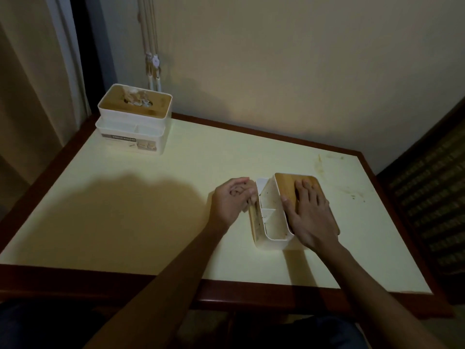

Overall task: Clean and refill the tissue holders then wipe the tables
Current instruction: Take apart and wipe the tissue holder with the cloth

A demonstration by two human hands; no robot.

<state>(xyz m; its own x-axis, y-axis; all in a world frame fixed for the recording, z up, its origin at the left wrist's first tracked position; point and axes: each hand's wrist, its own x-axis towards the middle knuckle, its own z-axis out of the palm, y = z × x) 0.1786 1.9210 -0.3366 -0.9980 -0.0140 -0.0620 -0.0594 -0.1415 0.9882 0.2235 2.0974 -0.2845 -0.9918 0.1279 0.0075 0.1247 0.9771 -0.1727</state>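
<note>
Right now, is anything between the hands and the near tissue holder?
No. Both hands are already on the near tissue holder: the right hand lies flat on its wooden lid, and the left hand grips its left side. The second tissue holder stands well clear at the far left corner.

near tissue holder at 4 o'clock on surface, second tissue holder at 10 o'clock by the far-left corner, well apart

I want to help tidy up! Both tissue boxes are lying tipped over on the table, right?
Not quite. Only the near tissue box, between the left hand and right hand, is tipped over. The far tissue box stands upright in the table corner, tissue poking out. The head view shows it.
</note>
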